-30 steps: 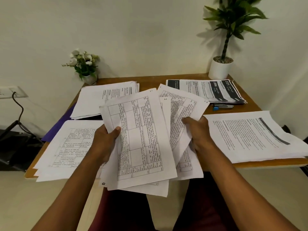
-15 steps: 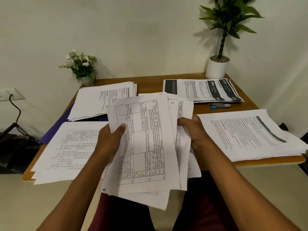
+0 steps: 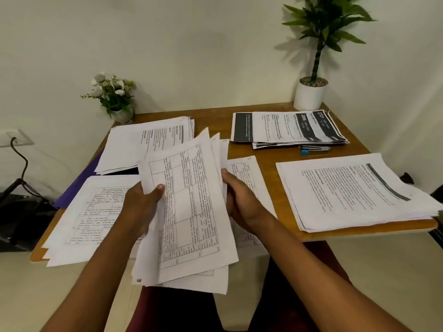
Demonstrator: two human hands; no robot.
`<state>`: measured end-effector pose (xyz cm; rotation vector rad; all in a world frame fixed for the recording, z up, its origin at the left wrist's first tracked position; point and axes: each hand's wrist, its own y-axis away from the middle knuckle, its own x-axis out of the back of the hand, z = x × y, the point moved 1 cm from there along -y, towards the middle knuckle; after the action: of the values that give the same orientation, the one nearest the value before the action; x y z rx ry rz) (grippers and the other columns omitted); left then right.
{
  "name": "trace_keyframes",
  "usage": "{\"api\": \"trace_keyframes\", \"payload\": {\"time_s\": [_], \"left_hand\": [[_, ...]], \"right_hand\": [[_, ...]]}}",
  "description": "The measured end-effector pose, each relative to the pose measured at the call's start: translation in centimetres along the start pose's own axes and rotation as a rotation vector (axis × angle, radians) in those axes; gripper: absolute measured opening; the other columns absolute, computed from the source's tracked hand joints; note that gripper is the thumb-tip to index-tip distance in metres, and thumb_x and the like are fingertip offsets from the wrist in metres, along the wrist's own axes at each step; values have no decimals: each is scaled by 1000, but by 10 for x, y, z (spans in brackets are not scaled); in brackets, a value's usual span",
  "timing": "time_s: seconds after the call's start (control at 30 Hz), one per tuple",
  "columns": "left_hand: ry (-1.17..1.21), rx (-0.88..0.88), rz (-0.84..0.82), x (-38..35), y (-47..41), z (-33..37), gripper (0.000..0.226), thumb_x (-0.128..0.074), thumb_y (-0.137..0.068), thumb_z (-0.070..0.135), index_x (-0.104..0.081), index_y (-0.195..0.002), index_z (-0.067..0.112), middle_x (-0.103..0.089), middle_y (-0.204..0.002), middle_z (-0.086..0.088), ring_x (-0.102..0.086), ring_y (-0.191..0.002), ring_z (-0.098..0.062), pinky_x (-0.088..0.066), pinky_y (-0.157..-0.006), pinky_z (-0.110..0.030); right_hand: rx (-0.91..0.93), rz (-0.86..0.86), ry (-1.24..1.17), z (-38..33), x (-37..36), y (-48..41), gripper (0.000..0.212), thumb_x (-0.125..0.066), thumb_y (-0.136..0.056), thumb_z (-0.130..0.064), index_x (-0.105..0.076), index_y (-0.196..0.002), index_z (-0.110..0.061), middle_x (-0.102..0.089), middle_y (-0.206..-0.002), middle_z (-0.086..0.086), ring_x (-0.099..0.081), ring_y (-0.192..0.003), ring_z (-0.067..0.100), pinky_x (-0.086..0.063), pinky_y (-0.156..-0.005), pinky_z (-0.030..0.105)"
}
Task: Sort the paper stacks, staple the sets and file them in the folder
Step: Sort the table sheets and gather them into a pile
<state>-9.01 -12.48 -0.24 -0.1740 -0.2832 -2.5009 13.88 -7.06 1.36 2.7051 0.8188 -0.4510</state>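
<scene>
The worktop carries paper stacks on both sides of the grip. Over its near edge, the left grip pinches a loose sheaf of printed sheets, thumb on the front, and the right grip curls round the sheaf's right edge. Left of the left grip, a purple folder lies partly under stacks, with its inside hidden. Beyond the right grip, a white pot holds a leafy plant. Beyond the left grip, a small vase holds white flowers. A stapler lies beyond the right grip.

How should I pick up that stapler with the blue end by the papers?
Probably best to take your grip on the stapler at its blue end, coming from above on the near side. It lies flat, and the black-banded paper stack covers its far edge.
</scene>
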Motion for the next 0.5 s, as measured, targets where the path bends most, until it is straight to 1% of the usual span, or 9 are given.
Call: {"api": "trace_keyframes", "payload": {"time_s": [0.03, 0.1, 0.2, 0.23, 0.3, 0.37, 0.4, 0.43, 0.5], "left_hand": [[-11, -2, -9, 0, -1, -3, 43, -63, -100, 27, -56, -140, 14, -66, -120, -2, -62, -96, -20, -49, -81, -35], [-13, -7, -21, -1, -1, -8, 37, -63, -100, 24, -60, -135, 16, -71, -112, -1, -67, -90, -14, -53, -71, -30], [-69, -60, -38, -4, 2, -13, 29, -63, -100, 22, -63, -129, 19, -73, -99, 9, -72, -84, -7, -59, -72, -29], [-97, -85, -44, -5, 3, -16, 29, -63, -100, 23, -63, -129, 20, -72, -100, 11, -72, -84, -6, -59, -72, -29], [-139, -122, -29, -7, 7, -18, 31, -62, -101, 25, -61, -131, 21, -70, -101, 12, -69, -87, -6, -58, -73, -30], [-178, -139, -10, -8, 8, -18, 31, -60, -101, 27, -59, -132, 21, -68, -98, 14, -65, -87, -3, -52, -66, -23], [-191, -142, 1, -8, 8, -18, 32, -60, -102, 27, -59, -133, 21, -67, -98, 14, -65, -86, -3, -51, -64, -22], [-187, -136, 5, -8, 9, -18, 31, -60, -102, 27, -60, -132, 20, -68, -97, 14, -66, -86, -4, -53, -65, -24], [-174, -106, 12, -6, 7, -18, 31, -61, -101, 28, -61, -131, 19, -70, -96, 13, -68, -88, -9, -60, -78, -38]], "right_hand": [[9, 17, 8, 3, 3, -2, 42, -39, -108, -40, -61, -136, -18, -70, -128, 12, -66, -118, 35, -52, -100, 53], [53, 81, 52, 4, 9, -3, 36, -46, -107, -35, -64, -133, -18, -73, -123, 9, -70, -113, 29, -57, -96, 46], [92, 197, 179, 7, 20, -5, 26, -57, -103, -33, -68, -126, -29, -76, -115, -1, -73, -105, 24, -60, -88, 43], [95, 229, 201, 11, 24, -5, 27, -60, -102, -33, -67, -127, -33, -75, -116, -4, -73, -106, 23, -60, -87, 43], [108, 262, 205, 17, 29, -6, 38, -68, -97, -36, -61, -134, -38, -71, -126, -10, -70, -114, 21, -59, -92, 47], [122, 263, 186, 21, 31, -8, 48, -71, -93, -40, -57, -138, -41, -67, -133, -13, -66, -121, 20, -56, -97, 52], [122, 250, 178, 21, 31, -8, 48, -70, -94, -39, -57, -140, -38, -67, -133, -12, -66, -121, 20, -56, -98, 52], [119, 235, 151, 20, 31, -8, 43, -64, -98, -37, -58, -140, -32, -68, -132, -8, -67, -119, 21, -56, -98, 50], [80, 198, 46, 20, 34, -9, 36, -47, -107, -34, -64, -134, -17, -71, -127, 5, -69, -115, 27, -56, -97, 48]]}}
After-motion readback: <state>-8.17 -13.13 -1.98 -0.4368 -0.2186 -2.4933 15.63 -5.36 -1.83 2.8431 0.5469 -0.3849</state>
